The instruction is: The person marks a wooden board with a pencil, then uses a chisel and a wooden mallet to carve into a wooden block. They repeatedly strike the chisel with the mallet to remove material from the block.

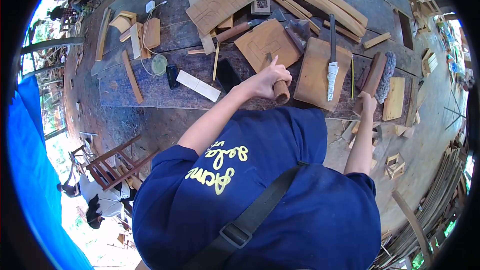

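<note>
My left hand (272,81) is closed around a chisel with a thick round wooden handle (281,91), the index finger stretched forward. Its dark tip seems to meet a brown board (267,42) with carved or drawn lines; the fingers hide most of the tool. At the table's front right, my right hand (367,104) is closed on the near end of a long brown wooden block (374,74). A fuzzy grey brush (386,77) lies right beside that block. Between the hands is a plain brown board (315,77) bearing a dark bar with a white-wrapped end (332,80).
The dark plank table (175,77) carries a patterned wooden board (220,6), a black phone (228,75), a white ruler-like strip (198,86), a cable with a white charger (150,6), and long beams (315,0) behind. A person (107,202) is at the lower left near a wooden chair frame (120,162).
</note>
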`<state>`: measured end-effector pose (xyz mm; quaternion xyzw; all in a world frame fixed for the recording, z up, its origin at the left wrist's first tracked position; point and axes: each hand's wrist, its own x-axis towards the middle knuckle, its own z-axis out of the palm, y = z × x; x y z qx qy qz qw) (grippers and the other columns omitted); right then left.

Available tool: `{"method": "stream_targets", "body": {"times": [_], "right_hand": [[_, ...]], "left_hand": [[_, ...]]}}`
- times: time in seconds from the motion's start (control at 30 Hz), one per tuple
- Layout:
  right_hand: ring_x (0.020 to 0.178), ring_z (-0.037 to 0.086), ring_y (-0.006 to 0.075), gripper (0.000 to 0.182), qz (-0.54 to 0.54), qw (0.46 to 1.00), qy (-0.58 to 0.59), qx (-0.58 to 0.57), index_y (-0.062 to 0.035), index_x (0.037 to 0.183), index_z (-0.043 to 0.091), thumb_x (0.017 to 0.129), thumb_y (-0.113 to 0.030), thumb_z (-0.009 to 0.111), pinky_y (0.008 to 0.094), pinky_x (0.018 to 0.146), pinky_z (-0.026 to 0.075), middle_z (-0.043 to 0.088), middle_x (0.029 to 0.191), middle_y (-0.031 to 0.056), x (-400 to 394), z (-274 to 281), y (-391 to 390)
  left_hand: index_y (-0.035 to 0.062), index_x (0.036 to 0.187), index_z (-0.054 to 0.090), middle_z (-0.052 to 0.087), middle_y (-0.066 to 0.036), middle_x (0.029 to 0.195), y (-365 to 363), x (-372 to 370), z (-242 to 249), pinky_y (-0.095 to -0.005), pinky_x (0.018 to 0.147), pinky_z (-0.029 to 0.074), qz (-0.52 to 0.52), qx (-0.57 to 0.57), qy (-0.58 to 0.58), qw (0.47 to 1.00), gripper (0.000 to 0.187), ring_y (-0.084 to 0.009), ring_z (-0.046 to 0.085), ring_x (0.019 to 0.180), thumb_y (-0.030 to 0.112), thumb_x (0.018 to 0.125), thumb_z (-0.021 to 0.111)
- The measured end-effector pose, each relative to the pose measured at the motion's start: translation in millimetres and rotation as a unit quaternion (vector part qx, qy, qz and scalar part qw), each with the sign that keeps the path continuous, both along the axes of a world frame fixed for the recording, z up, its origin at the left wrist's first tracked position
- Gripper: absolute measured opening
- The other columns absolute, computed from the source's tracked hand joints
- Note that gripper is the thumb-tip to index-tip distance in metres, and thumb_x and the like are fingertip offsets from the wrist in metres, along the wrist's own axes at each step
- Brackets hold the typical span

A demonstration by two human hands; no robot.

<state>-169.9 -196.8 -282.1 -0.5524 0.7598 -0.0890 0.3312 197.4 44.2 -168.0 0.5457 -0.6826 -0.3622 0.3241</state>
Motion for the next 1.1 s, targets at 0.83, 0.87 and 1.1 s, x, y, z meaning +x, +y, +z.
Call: {"method": "stream_targets", "body": {"times": [0.83,0.87,1.1], "right_hand": [[0.075,0.068,0.0329,0.059,0.423,0.859,-0.106,-0.269,-0.0030,0.117,0.056,0.069,-0.022,0.084,0.0378,0.066,0.054,0.065,0.092,0.0200,116.1,189.7,221.3],[0.073,0.068,0.0334,0.060,0.393,0.866,-0.121,-0.284,-0.0028,0.117,0.056,0.069,-0.022,0.085,0.0376,0.066,0.054,0.066,0.088,0.0195,115.6,188.6,219.2],[0.089,0.062,0.0240,0.066,0.292,0.831,-0.270,-0.389,0.0028,0.117,0.048,0.069,-0.020,0.088,0.0356,0.082,0.049,0.061,0.101,0.0137,96.0,177.2,219.5]], "left_hand": [[0.0044,0.107,0.062,0.065,-0.013,0.104,-1.0,-7.7,-17.7,-0.0375,0.094,0.044,0.097,0.101,0.135,0.981,0.043,-0.0250,0.059,0.107,0.012,0.068,0.078],[0.0044,0.097,0.064,0.065,-0.014,0.094,-4.5,-10.9,-17.8,-0.0393,0.085,0.046,0.110,-0.037,0.100,0.988,0.037,-0.0292,0.060,0.096,0.007,0.061,0.073],[0.0041,0.075,0.057,0.058,-0.013,0.076,-10.3,-7.3,-18.9,-0.0391,0.066,0.044,0.097,-0.092,0.049,0.990,0.031,-0.0340,0.055,0.077,0.003,0.046,0.067]]}}
